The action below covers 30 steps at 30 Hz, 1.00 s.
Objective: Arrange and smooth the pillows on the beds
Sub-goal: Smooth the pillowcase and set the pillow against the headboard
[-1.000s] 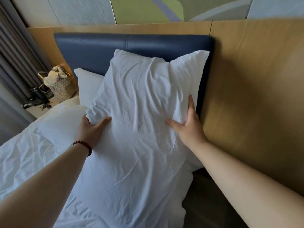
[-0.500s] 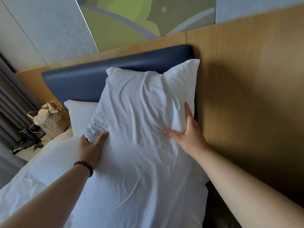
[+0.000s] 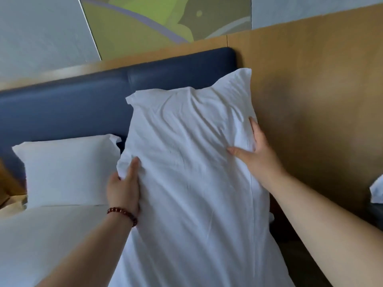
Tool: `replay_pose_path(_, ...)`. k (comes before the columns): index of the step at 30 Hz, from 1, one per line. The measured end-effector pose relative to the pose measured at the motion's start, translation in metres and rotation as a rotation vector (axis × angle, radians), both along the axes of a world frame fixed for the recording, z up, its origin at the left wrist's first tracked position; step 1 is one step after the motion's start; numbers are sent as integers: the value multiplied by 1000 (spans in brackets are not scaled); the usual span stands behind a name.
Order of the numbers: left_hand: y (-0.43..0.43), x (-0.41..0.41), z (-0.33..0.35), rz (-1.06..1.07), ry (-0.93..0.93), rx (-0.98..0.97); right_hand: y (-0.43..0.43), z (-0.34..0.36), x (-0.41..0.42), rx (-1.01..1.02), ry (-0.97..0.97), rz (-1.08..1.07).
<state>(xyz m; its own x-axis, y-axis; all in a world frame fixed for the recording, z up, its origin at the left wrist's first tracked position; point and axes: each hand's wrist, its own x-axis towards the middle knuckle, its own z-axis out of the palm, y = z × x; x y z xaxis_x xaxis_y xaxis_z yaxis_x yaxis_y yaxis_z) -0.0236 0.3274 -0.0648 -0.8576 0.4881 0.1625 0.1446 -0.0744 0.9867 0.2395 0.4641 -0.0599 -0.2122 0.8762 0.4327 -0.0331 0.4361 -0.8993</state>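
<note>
Presently, the large white pillow [image 3: 186, 162] stands on end at the right end of the bed. Its top leans against the navy headboard [image 3: 72, 108] and its right edge is just beside the wooden wall panel [image 3: 321, 100]. The surface is creased throughout. The left hand [image 3: 123, 191] grips the pillow's left edge, thumb on the front face, fingers wrapped behind. A dark red bead bracelet [image 3: 122, 213] sits on that wrist. The right hand [image 3: 259, 156] grips the right edge, thumb pressed across the front, forefinger running up the side; the other fingers are hidden. A second pillow [image 3: 66, 168] rests to the left against the headboard, its corner near the held pillow; contact cannot be confirmed. A white sheet [image 3: 41, 235] covers the mattress below it
</note>
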Motion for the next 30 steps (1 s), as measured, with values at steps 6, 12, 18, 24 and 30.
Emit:
replay_pose_path(6,-36,-22,10,-110,5,64,-51,35,-14,51,32,-87)
replay_pose_path(12,-80,-17,34,-157,-50,260,-107,76,-25,179,3,-126)
replay_pose_path(18,-101,-22,64,-93,-42,451,-136,116,-28,307,9,-182)
replay_pose_path(24,-99,-40,112,-31,72,525,-125,164,-50,370,56,-148)
replay_pose_path(30,-54,-58,104,-15,91,481,-78,160,-75,320,19,-141)
